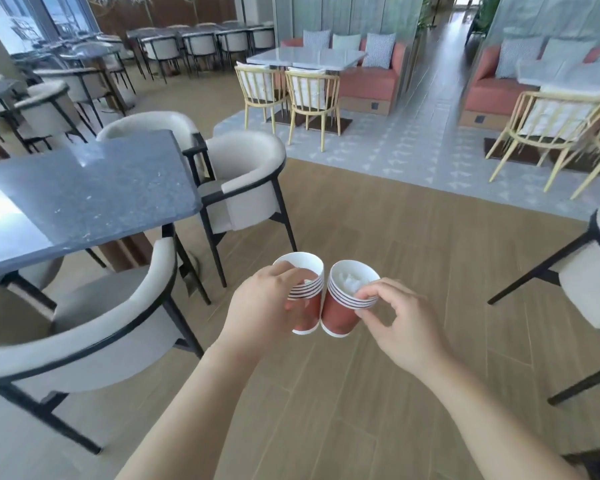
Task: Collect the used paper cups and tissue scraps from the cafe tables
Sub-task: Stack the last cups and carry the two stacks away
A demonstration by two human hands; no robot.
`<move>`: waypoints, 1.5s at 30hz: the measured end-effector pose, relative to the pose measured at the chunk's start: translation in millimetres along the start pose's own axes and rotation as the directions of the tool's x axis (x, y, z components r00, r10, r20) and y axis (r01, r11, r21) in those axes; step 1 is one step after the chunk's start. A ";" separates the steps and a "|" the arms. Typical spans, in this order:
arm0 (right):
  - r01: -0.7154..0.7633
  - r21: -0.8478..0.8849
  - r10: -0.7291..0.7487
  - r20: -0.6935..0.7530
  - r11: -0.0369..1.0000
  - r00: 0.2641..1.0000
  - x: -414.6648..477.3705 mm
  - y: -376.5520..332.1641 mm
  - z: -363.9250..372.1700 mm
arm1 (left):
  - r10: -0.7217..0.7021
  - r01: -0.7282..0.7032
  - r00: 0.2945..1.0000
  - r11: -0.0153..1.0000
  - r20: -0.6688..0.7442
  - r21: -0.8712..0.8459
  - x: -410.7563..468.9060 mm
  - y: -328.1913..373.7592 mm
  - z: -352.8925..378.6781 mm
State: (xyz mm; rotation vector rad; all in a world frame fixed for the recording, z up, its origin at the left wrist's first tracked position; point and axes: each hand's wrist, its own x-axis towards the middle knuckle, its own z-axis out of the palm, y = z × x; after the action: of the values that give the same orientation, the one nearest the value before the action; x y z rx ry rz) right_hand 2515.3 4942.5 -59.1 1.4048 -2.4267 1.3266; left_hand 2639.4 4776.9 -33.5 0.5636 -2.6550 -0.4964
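Paper cups, two in number and red with striped white rims, are shown in the head view. The left cup (307, 306) is gripped round its wall by the left hand (265, 301). The right cup (340, 315) is pinched at its rim by the curled fingers of the right hand (404, 325). Both cups are held tilted and touching side by side above the floor (413, 265), to the right of the near worktop (84, 195). A crumpled tissue scrap (352, 284) is lodged inside the right cup.

Collection is judged partly done: two cups and at least one scrap are in hand. Disposal is not yet carried out. Whether anything remains on the far worktops (305, 58) cannot be told, as they are too small and blurred.
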 end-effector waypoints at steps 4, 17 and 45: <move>-0.023 -0.016 0.023 0.006 1.000 1.000 73.5 35.0 17.9 | 0.030 -0.030 0.999 1.000 0.026 -0.001 86.2 -29.5 17.0; -0.042 -0.079 0.046 0.051 0.996 0.998 376.2 230.0 40.7 | 0.015 -0.013 0.999 0.999 0.042 -0.033 424.8 -99.3 127.3; -0.036 -0.055 0.042 0.114 0.998 0.993 981.8 488.7 165.4 | -0.057 0.058 0.998 0.998 0.023 -0.039 1036.0 -330.4 226.8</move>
State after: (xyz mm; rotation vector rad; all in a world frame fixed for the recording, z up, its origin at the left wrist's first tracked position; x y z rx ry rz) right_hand 1641.3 4259.7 -71.4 1.4675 -2.5534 1.2113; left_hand 1767.1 4090.0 -66.6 0.6276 -2.6494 -0.5736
